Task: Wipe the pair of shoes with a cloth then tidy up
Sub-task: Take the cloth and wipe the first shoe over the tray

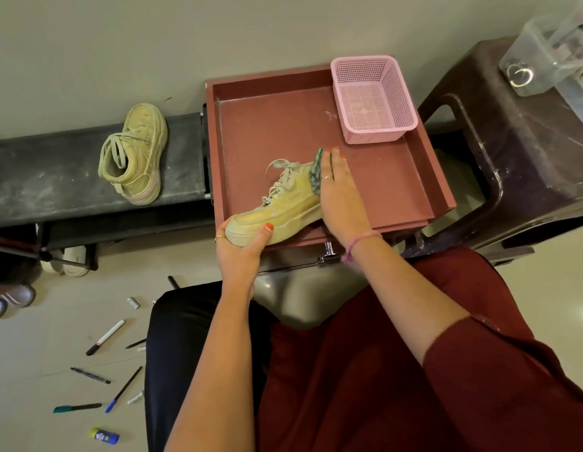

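Observation:
A yellow-green high-top shoe (pixel 283 203) lies tilted over the near part of a maroon tray (pixel 401 187). My left hand (pixel 241 246) grips its toe from below, thumb over the toe cap. My right hand (pixel 337 190) presses a dark green cloth (pixel 316 172) flat against the shoe's heel side, fingers straight. Most of the cloth is hidden under that hand. The second shoe (pixel 137 154) of the pair stands alone on a dark bench (pixel 55 184) to the left.
A pink mesh basket (pixel 375 99) sits in the tray's far right corner. A dark brown plastic stool (pixel 512 151) with a clear container (pixel 551 50) stands at right. Several pens (pixel 106 337) and a glue stick (pixel 104 436) lie on the floor at left.

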A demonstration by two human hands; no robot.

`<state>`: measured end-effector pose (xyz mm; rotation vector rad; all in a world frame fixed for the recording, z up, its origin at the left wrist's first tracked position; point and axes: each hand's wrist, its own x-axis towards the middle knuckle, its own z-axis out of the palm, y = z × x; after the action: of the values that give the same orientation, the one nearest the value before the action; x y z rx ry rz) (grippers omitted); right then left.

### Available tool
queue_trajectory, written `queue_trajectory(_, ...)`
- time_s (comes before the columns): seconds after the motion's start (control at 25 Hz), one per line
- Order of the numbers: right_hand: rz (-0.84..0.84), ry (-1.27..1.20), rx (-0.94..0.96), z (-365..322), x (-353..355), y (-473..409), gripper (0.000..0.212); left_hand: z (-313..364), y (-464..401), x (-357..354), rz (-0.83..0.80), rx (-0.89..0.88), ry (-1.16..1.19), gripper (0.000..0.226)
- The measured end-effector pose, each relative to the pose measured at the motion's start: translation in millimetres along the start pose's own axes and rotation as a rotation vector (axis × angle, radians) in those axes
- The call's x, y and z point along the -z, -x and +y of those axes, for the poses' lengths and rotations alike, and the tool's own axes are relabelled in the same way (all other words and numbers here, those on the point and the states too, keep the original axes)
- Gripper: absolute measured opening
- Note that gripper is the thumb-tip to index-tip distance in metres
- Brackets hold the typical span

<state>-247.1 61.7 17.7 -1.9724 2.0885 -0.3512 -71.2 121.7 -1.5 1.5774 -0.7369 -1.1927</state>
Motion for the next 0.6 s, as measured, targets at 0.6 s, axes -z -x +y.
queue_trajectory(0.6, 0.056, -0.051, -0.034, -6, -15, 10, 0.069, -4, -3, 2, -0.001, 0.03, -0.004, 0.071)
